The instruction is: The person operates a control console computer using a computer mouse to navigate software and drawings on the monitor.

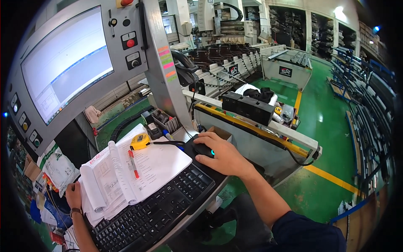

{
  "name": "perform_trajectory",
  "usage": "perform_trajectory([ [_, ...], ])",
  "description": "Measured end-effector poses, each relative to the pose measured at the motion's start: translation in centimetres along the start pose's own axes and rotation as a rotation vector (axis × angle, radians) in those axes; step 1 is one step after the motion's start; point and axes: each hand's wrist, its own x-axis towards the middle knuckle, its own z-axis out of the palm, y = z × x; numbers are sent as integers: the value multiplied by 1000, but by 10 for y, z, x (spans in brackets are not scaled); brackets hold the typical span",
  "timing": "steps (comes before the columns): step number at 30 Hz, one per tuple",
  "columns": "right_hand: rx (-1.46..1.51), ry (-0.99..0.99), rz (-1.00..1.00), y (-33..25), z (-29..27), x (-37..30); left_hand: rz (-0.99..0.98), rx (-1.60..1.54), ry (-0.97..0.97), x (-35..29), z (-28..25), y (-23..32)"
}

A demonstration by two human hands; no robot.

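Note:
My right hand (220, 154) is closed over a black computer mouse (203, 148) with a small blue light, right of the papers. My left hand (74, 195) rests at the left edge of the papers, its fingers mostly hidden from sight. Between the hands lies a stack of printed sheets (161, 161), with several pages (105, 178) curled back. A red and white marker pen (133, 164) and a yellow tape measure (140, 141) with a black strap lie on the sheets. In front of me the black keyboard (155, 210) lies along the near edge of the papers.
A grey control panel with a lit screen (67, 59) and buttons rises at the left. Behind the papers stands a small box of tools (163, 119). A machine rail with a yellow strip (252, 128) runs at the right, and racks of metal bars (369, 109) stand beyond.

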Motion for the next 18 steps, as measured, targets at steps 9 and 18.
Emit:
perform_trajectory([
  [9,6,-10,10,1,1,0,2,19,7,-1,0,0],
  [18,3,-6,7,2,1,0,4,22,5,-1,-1,1],
])
